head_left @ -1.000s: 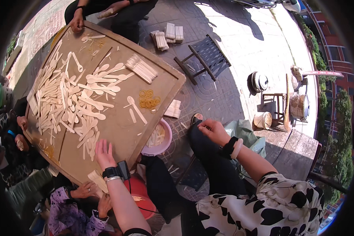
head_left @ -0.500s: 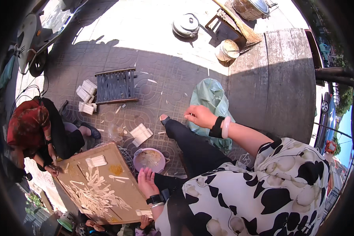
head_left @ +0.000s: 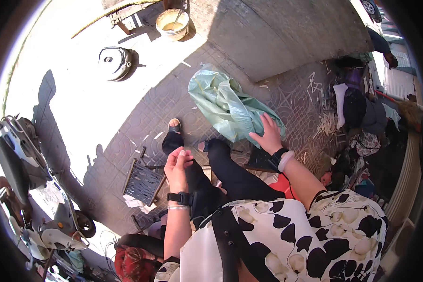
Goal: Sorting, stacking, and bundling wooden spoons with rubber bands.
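My right hand [head_left: 269,136] is open, thumb and fingers spread, at the near right end of a crumpled pale green plastic sack [head_left: 223,105]. Whether the fingertips touch the sack or hover over it I cannot tell. In front of my body, above my legs, my left hand [head_left: 176,168] is raised with loosely bent fingers and nothing visible in it. The sack lies on the patterned paving beyond my feet. A black band and a pale bangle circle my right wrist; a black band and a bracelet are on my left.
A slatted dark rack [head_left: 144,182] stands left of my legs, near a person in red [head_left: 135,263]. Ahead are a lidded pot [head_left: 113,63], a bucket [head_left: 172,26] and a large board [head_left: 286,35]. Scattered sticks [head_left: 328,124] lie right; scooters [head_left: 33,174] stand left.
My view has swung to the right, and the board of wooden pieces has left it. My right hand has gone from closed to spread, at the sack's near end. My left hand's fingers have bent.
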Demonstrator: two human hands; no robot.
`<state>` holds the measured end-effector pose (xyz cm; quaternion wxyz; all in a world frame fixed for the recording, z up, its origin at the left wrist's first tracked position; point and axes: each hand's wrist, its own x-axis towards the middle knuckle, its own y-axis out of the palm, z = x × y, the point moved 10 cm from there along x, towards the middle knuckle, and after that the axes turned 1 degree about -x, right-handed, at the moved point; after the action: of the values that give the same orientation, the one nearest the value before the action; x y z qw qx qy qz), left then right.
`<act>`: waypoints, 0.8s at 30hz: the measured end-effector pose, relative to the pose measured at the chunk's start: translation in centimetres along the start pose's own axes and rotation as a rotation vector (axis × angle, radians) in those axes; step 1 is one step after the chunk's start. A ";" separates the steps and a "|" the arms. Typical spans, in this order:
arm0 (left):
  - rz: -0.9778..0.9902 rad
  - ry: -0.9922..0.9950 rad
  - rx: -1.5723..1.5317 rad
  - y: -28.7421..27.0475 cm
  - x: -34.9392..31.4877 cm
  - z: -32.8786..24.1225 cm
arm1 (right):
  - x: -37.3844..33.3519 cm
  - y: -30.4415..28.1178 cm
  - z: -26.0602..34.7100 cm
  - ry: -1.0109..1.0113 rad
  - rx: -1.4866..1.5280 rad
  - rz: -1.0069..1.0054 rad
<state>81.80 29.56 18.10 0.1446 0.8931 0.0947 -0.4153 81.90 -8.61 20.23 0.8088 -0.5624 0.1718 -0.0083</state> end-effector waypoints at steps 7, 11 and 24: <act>0.468 0.094 0.431 18.1 11.1 -3.0 | 1.4 9.1 -4.1 0.370 0.122 0.221; 0.725 -0.265 0.515 26.0 12.6 4.9 | -2.6 17.2 6.4 0.009 0.465 0.736; 1.080 0.404 1.826 25.7 29.2 29.3 | 8.9 38.7 -16.4 0.970 0.880 -0.053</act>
<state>86.92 -3.04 -17.73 -0.4301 0.6392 -0.6352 -0.0553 78.59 -11.06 -22.49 0.7936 -0.1155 0.4838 -0.3504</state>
